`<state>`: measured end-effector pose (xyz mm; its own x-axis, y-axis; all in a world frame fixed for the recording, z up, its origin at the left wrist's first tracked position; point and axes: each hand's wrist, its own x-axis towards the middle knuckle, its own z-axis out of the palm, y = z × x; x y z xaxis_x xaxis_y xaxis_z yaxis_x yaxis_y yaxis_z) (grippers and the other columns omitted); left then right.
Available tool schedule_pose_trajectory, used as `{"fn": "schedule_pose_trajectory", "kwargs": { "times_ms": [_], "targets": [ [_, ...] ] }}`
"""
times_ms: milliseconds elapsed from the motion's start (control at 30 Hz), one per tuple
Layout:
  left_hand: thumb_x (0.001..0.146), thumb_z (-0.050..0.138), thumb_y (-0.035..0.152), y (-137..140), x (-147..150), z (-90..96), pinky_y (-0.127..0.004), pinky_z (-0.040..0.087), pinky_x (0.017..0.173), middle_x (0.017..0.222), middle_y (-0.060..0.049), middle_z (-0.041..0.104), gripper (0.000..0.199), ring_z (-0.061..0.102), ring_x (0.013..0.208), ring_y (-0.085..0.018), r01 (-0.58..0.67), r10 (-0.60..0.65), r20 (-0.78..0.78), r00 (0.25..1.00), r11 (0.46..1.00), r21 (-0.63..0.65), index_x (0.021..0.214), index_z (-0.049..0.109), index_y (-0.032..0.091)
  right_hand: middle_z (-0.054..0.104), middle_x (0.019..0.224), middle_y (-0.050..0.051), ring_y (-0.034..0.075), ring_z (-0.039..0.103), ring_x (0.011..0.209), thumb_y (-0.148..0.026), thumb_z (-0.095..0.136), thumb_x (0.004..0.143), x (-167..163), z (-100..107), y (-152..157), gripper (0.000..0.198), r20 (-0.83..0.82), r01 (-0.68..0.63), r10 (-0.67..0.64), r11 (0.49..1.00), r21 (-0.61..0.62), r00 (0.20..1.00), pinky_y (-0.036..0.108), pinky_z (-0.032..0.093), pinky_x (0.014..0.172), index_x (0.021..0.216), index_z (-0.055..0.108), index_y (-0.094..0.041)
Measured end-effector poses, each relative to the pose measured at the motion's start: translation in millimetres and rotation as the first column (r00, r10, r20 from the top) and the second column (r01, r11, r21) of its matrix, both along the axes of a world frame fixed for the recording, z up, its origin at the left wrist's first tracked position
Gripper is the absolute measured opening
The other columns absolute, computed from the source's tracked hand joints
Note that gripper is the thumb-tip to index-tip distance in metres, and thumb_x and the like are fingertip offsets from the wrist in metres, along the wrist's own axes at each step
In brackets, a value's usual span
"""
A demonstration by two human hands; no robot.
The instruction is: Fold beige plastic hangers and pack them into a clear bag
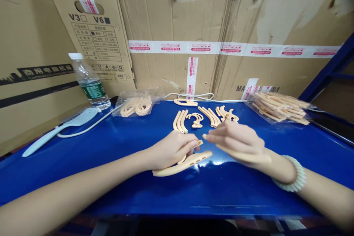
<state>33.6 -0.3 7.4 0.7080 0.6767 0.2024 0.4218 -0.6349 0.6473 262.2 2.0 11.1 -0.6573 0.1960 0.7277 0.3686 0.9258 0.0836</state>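
Observation:
My left hand (184, 146) is closed around beige plastic parts that look like folding clothes hanger pieces. A curved hanger arm with slots (182, 165) sticks out below its fingers, and a small beige end (200, 142) shows at the fingertips. To the right, my right hand (238, 138) is closed on another curved hanger arm (246, 155), which runs under the palm toward the wrist; motion blurs it. A small beige tip (204, 136) shows by the right fingers. The two hands are close but apart, above the blue table (221, 195).
Behind the hands lie curved arms (180, 121), more arms (209, 116), hooks (197, 120), small hooked pieces (227, 113) and an oval piece (186, 102). Bagged parts (280, 107), another bag (136, 105), a water bottle (92, 86), a hairbrush (63, 127) and cardboard (171, 70) surround them.

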Motion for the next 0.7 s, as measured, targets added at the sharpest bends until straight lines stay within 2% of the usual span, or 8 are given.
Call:
{"fn": "schedule_pose_trajectory", "kwargs": {
  "times_ms": [67, 167, 233, 300, 333, 400, 567, 700],
  "targets": [
    [0.099, 0.039, 0.036, 4, 0, -2.7, -0.022, 0.044, 0.054, 0.066, -0.001, 0.064, 0.034, 0.057, 0.053, -0.012, -0.022, 0.048, 0.127, 0.991, 0.980, -0.199, 0.081, 0.060, 0.017, 0.071, 0.090, 0.008, 0.019, 0.066, 0.083, -0.018, 0.046, 0.096, 6, 4, 12, 0.022, -0.167, 0.078, -0.095, 0.991, -0.109, 0.981, 0.035, 0.055, 0.074, 0.096, 0.067, -0.024],
    [0.093, 0.051, 0.042, 13, 0, -6.6, -0.022, 0.045, 0.047, 0.070, -0.004, 0.068, 0.029, 0.058, 0.047, -0.012, 0.041, 0.174, 0.327, 0.929, 0.829, -0.558, 0.091, 0.060, 0.014, 0.069, 0.097, 0.010, 0.023, 0.065, 0.088, -0.023, 0.053, 0.091, 27, 11, 41, 0.011, -0.277, 0.196, -0.294, 0.923, -0.330, 0.915, 0.038, 0.054, 0.076, 0.088, 0.063, -0.020],
    [0.088, 0.058, 0.038, 17, 1, -7.4, -0.023, 0.048, 0.051, 0.073, -0.008, 0.071, 0.027, 0.063, 0.052, -0.014, 0.076, 0.274, 0.399, 0.875, 0.737, -0.672, 0.096, 0.061, 0.012, 0.068, 0.085, 0.008, 0.021, 0.065, 0.075, -0.025, 0.057, 0.087, 47, 15, 61, 0.017, -0.217, 0.254, -0.433, 0.792, -0.556, 0.875, 0.034, 0.054, 0.066, 0.101, 0.061, -0.017],
    [0.088, 0.060, 0.033, 20, 2, -6.0, -0.023, 0.050, 0.056, 0.079, -0.011, 0.073, 0.023, 0.066, 0.059, -0.015, 0.077, 0.359, 0.423, 0.832, 0.681, -0.729, 0.097, 0.062, 0.011, 0.062, 0.068, 0.002, 0.018, 0.060, 0.060, -0.024, 0.060, 0.082, 68, 17, 76, 0.031, -0.061, 0.322, -0.518, 0.614, -0.720, 0.853, 0.029, 0.050, 0.054, 0.111, 0.059, -0.014],
    [0.089, 0.059, 0.030, 20, 3, -4.5, -0.023, 0.051, 0.059, 0.083, -0.012, 0.074, 0.021, 0.068, 0.063, -0.016, 0.073, 0.395, 0.426, 0.814, 0.658, -0.750, 0.098, 0.062, 0.012, 0.060, 0.062, 0.000, 0.016, 0.057, 0.054, -0.023, 0.060, 0.081, 77, 16, 81, 0.031, 0.017, 0.355, -0.532, 0.541, -0.762, 0.847, 0.027, 0.047, 0.050, 0.110, 0.060, -0.013],
    [0.089, 0.058, 0.024, 19, 4, -1.0, -0.024, 0.052, 0.064, 0.088, -0.013, 0.075, 0.016, 0.069, 0.067, -0.016, 0.063, 0.459, 0.423, 0.781, 0.617, -0.785, 0.098, 0.064, 0.012, 0.054, 0.053, -0.003, 0.013, 0.051, 0.047, -0.022, 0.061, 0.078, 90, 13, 88, 0.024, 0.114, 0.404, -0.539, 0.458, -0.792, 0.835, 0.024, 0.042, 0.045, 0.099, 0.065, -0.012],
    [0.089, 0.057, 0.016, 17, 4, 4.7, -0.030, 0.055, 0.071, 0.097, -0.012, 0.074, 0.014, 0.070, 0.075, -0.018, 0.077, 0.535, 0.442, 0.721, 0.571, -0.817, 0.098, 0.067, 0.014, 0.054, 0.047, -0.003, 0.012, 0.048, 0.041, -0.019, 0.060, 0.075, 97, 3, 98, 0.024, 0.196, 0.489, -0.585, 0.397, -0.777, 0.787, 0.025, 0.040, 0.042, 0.094, 0.071, -0.011],
    [0.092, 0.052, 0.013, 18, 4, 5.6, -0.032, 0.057, 0.072, 0.098, -0.010, 0.073, 0.018, 0.070, 0.075, -0.018, 0.114, 0.577, 0.466, 0.670, 0.541, -0.833, 0.098, 0.068, 0.016, 0.067, 0.059, 0.003, 0.016, 0.058, 0.052, -0.017, 0.058, 0.076, 94, 2, 100, 0.024, 0.250, 0.556, -0.598, 0.406, -0.725, 0.762, 0.027, 0.048, 0.054, 0.093, 0.074, -0.012]
  ]
}}
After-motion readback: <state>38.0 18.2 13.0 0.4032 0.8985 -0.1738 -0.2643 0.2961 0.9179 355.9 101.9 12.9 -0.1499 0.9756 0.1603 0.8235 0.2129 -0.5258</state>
